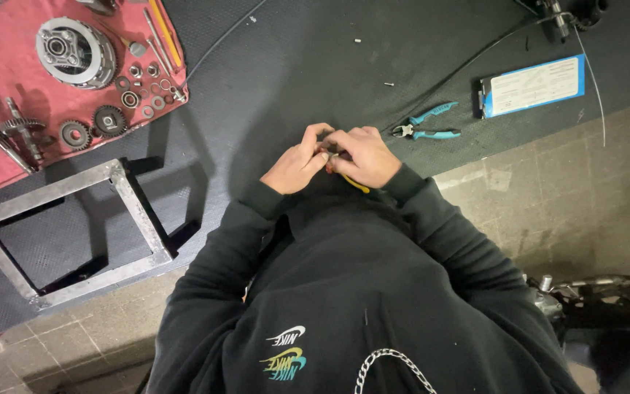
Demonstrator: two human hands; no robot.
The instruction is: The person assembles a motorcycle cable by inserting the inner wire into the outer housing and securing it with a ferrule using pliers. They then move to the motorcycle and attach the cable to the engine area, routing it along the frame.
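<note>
1. At ten o'clock from your hands lies a red cloth (9,168) spread with engine parts: a round clutch basket (76,52) near the top, two small gears (92,128) lower down, geared shafts (16,135) at the left edge, and a scatter of washers and bearings (144,87) beside a yellow-handled tool (163,33).
2. At eight o'clock from your hands a rectangular metal frame (136,211) lies flat on the black rubber mat (293,66), just below the red cloth.
3. Your left hand (297,164) is curled, fingertips pinched in against your right hand.
4. Between the two hands sits a small metal part (332,155); it is mostly hidden, so you cannot tell what it is. Both hands are together and closed on it, just above your chest.
5. Your right hand (364,157) wraps over the part, and a yellow tool handle (359,185) pokes out beneath the palm, with a bit of red showing near the fingers.
6. At two o'clock from your hands, near but not touching them, teal-handled pliers (428,124) lie on the mat with the handles spread.
7. Further along at two o'clock a black cable (475,62) runs up toward the far corner, passing a blue-edged card package (534,86).
8. At four o'clock, on the tiled floor (585,190), part of a motorcycle (607,292) shows at the edge.
</note>
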